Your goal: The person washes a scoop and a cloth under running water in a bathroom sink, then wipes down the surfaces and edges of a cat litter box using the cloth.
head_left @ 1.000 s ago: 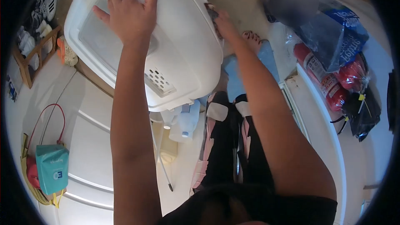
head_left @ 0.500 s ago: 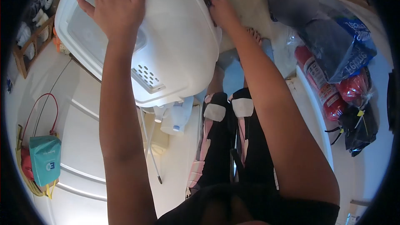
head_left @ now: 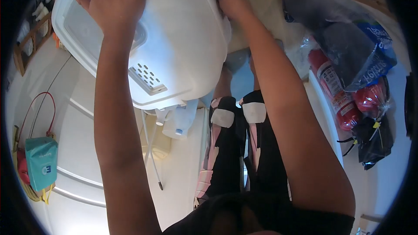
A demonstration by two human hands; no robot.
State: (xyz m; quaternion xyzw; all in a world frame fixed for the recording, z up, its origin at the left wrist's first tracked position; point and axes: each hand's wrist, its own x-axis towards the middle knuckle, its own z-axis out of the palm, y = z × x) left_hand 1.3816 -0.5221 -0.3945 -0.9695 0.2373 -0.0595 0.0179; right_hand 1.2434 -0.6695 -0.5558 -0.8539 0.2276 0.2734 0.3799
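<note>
On the white plastic box [head_left: 187,39], which sits ahead of the person's legs [head_left: 225,154], the left hand [head_left: 116,6] lies spread, well apart from the right hand [head_left: 235,5] at the box's right edge; whether that one grips, I cannot tell. Plastic bottles [head_left: 186,117] show by the box's near side.

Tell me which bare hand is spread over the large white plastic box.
The left hand, splayed open across the box; the right hand is curled at its edge.
</note>
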